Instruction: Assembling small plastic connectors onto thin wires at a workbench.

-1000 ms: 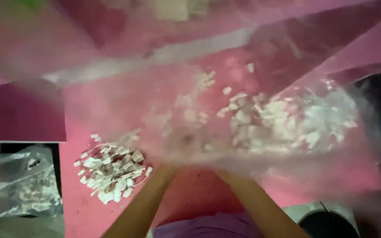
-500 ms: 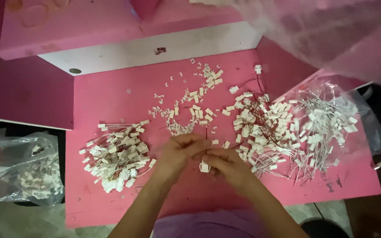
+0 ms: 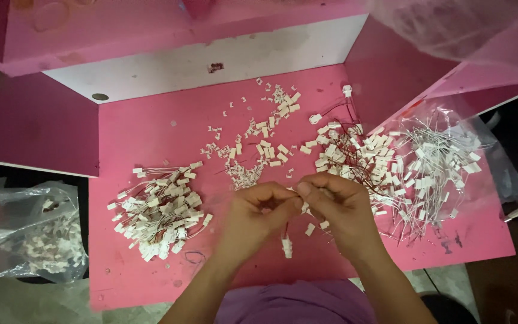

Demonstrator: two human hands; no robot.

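Note:
My left hand (image 3: 253,211) and my right hand (image 3: 337,207) meet fingertip to fingertip over the middle of a pink table (image 3: 151,126), pinching a small white plastic connector with thin wires between them. Another white connector (image 3: 286,245) hangs just below on a red wire. To the left lies a pile of finished white connectors with wires (image 3: 158,209). On the right sits a bigger heap of connectors on red wires (image 3: 358,157). Small loose white pieces (image 3: 259,147) are scattered beyond my hands.
A clear plastic bag with white wired parts (image 3: 439,165) lies open at the right edge of the table. Another clear bag of parts (image 3: 37,237) sits on the floor at left. Pink partition walls (image 3: 31,123) and a white back panel (image 3: 211,60) enclose the table.
A clear plastic sheet that blurred the view a second ago has gone from in front of the camera. My hands have drawn together over the table's middle and now pinch a connector.

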